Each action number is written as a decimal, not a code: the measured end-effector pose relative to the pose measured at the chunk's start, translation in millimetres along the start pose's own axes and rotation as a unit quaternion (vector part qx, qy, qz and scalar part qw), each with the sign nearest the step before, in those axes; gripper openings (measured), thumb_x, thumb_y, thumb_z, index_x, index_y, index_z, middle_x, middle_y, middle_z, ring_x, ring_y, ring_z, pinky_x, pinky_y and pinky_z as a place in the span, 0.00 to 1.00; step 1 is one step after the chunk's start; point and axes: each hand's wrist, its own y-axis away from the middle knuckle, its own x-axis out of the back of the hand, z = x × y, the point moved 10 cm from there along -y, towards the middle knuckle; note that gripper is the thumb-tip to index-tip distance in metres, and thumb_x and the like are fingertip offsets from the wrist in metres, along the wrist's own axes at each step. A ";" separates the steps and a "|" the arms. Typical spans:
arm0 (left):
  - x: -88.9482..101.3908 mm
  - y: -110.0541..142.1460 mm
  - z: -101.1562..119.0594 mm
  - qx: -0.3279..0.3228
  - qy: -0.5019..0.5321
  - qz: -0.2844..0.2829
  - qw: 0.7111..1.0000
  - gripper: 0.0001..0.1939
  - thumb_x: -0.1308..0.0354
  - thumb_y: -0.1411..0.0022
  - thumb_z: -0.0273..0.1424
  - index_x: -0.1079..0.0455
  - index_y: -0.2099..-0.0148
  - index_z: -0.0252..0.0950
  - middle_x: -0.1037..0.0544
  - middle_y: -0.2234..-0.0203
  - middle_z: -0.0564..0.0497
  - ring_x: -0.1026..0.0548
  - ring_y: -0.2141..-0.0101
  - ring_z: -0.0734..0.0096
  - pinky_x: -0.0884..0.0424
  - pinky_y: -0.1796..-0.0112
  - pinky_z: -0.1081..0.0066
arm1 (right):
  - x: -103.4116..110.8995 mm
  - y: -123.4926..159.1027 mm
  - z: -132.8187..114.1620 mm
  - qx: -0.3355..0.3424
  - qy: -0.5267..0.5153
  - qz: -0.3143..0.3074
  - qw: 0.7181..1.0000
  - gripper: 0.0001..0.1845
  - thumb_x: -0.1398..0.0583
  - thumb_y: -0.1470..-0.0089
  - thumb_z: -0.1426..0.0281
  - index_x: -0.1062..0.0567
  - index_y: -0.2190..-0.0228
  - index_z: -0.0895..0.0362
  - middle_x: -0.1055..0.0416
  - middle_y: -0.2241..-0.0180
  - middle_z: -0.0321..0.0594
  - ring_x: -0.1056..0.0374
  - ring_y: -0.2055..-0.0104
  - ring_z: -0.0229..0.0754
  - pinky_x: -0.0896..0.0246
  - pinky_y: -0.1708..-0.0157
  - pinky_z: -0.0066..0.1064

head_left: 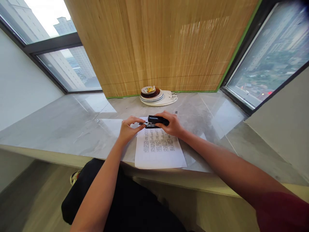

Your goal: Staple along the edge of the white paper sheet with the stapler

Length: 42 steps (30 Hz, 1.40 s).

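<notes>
Head view: grips the stapler (155, 119) with the right hand (173, 124), closing fingers and thumb around its rear end. With the left hand (128, 128), pinches the metal part at its other end between thumb and fingers. Holds it over the far end of the paper (158, 159) on the ledge (60, 129). Shows plates (151, 96) stacked beyond, beside the blind (156, 48).

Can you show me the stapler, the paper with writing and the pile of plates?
Stapler (154, 119), head view: its black top.
Paper (156, 161), head view: the blank strip nearest you.
Pile of plates (148, 95), head view: the dark brown plate's front.
</notes>
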 end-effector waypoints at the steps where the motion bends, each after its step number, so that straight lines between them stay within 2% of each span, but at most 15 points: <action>1: 0.2 0.4 0.4 -0.002 -0.002 0.001 1.000 0.09 0.26 0.40 0.39 0.14 0.57 0.46 0.13 0.62 0.49 0.20 0.60 0.59 0.27 0.59 0.60 | -0.1 -0.1 0.1 0.001 0.000 0.000 1.000 0.17 0.32 0.40 0.68 0.21 0.49 0.52 0.17 0.57 0.44 0.23 0.57 0.50 0.26 0.54 0.44; 6: 0.0 1.6 4.7 -0.014 -0.009 0.002 1.000 0.08 0.27 0.38 0.39 0.14 0.57 0.46 0.13 0.62 0.49 0.21 0.59 0.58 0.26 0.53 0.57 | -0.6 -0.2 -0.8 0.009 0.001 -0.001 1.000 0.17 0.31 0.41 0.69 0.21 0.50 0.53 0.17 0.56 0.44 0.23 0.57 0.50 0.26 0.53 0.44; 11: 0.3 1.8 5.4 -0.009 -0.011 0.005 1.000 0.07 0.27 0.39 0.39 0.14 0.59 0.46 0.13 0.62 0.49 0.22 0.58 0.57 0.26 0.52 0.56 | -1.1 0.0 1.2 -0.001 0.003 -0.005 1.000 0.17 0.31 0.41 0.69 0.21 0.50 0.52 0.17 0.56 0.44 0.23 0.56 0.50 0.26 0.53 0.44; 14: -0.1 0.5 0.4 0.005 -0.001 0.000 1.000 0.10 0.27 0.40 0.39 0.15 0.56 0.46 0.13 0.61 0.49 0.22 0.59 0.59 0.28 0.55 0.59 | -1.8 0.1 0.4 0.006 0.002 -0.009 1.000 0.17 0.31 0.41 0.69 0.21 0.50 0.53 0.17 0.56 0.44 0.23 0.57 0.50 0.26 0.54 0.43; 18: -6.6 -2.2 -10.1 0.034 0.021 -0.038 0.998 0.16 0.25 0.44 0.40 0.16 0.53 0.44 0.13 0.62 0.49 0.23 0.65 0.63 0.32 0.62 0.63 | -4.6 0.7 -0.2 0.012 0.007 -0.021 1.000 0.17 0.32 0.40 0.69 0.21 0.50 0.52 0.18 0.58 0.44 0.24 0.58 0.50 0.27 0.56 0.43; 21: -9.7 -3.5 -14.7 0.050 0.038 -0.054 0.997 0.19 0.25 0.44 0.41 0.17 0.51 0.42 0.13 0.61 0.49 0.23 0.65 0.64 0.34 0.63 0.64 | -7.0 1.4 -1.4 0.018 0.008 -0.031 0.999 0.17 0.32 0.40 0.68 0.21 0.49 0.52 0.18 0.59 0.43 0.24 0.58 0.50 0.27 0.56 0.42; 42: -11.2 -3.8 -16.8 0.059 0.043 -0.061 0.995 0.19 0.24 0.46 0.41 0.17 0.52 0.43 0.13 0.61 0.49 0.23 0.65 0.64 0.35 0.64 0.63 | -6.9 1.5 -2.0 0.025 0.001 -0.027 0.999 0.17 0.31 0.40 0.68 0.21 0.49 0.52 0.18 0.59 0.43 0.24 0.58 0.50 0.27 0.56 0.42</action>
